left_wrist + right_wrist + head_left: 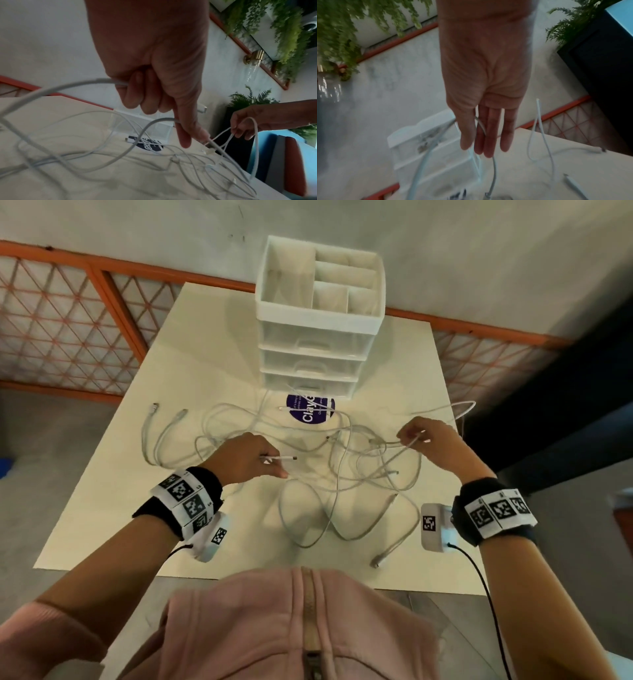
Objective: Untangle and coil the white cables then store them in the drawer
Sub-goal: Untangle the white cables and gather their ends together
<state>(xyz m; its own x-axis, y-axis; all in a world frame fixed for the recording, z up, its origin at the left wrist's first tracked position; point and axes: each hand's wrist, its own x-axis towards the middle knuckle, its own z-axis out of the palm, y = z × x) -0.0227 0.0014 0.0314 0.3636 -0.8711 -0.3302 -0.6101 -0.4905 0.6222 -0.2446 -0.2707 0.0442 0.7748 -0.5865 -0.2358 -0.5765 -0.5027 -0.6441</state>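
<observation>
Several white cables (342, 474) lie in a loose tangle across the cream table (102, 491). My left hand (260, 460) grips one cable near its end, and the plug (286, 457) sticks out to the right of the fingers. In the left wrist view that hand (154, 94) has its fingers curled round the cable (96, 81). My right hand (421, 436) pinches a raised cable loop above the tangle's right side, with the strand running between thumb and fingers (488, 135). The white drawer unit (308, 350) stands behind the tangle, its three drawers closed.
A round purple sticker (310, 410) sits on the table in front of the drawers. Loose cable ends reach the far left (154, 409) and the near edge (380, 559). An orange lattice railing (68, 320) runs behind the table. A cable loop (462, 409) overhangs the right edge.
</observation>
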